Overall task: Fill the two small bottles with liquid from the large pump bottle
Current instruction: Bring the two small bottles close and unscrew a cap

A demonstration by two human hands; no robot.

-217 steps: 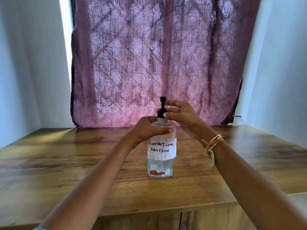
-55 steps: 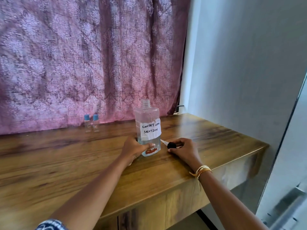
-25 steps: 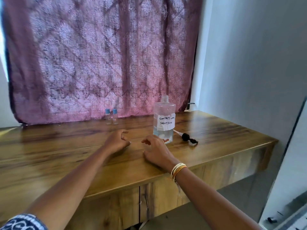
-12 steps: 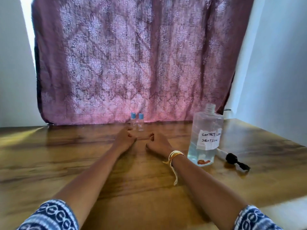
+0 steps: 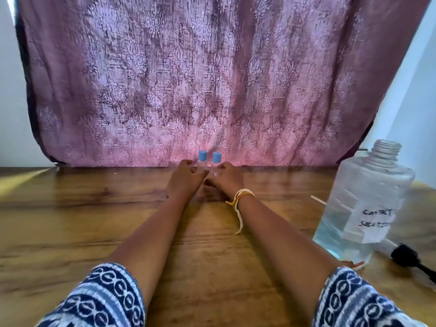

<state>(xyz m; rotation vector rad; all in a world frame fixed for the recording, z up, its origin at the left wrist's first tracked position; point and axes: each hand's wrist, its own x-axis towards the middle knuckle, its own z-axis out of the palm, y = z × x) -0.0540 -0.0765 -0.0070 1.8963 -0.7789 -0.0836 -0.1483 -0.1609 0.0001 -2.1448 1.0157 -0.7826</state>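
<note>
Small bottles (image 5: 209,161) upright btwn both hands — left grip (image 5: 182,182), right grip (image 5: 227,179) half-curled, contact unclear.

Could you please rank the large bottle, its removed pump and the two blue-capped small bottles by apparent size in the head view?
1. Large bottle, though nearness to the camera inflates it.
2. Pump, partly cut off.
3. Left small bottle and right small bottle: alike, no ranking.

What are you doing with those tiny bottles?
A person's left hand and right hand reach for two small clear bottles with blue caps, both capped. The large clear bottle labelled contact solution stands open on the wooden table, its black pump lying beside it.
</note>
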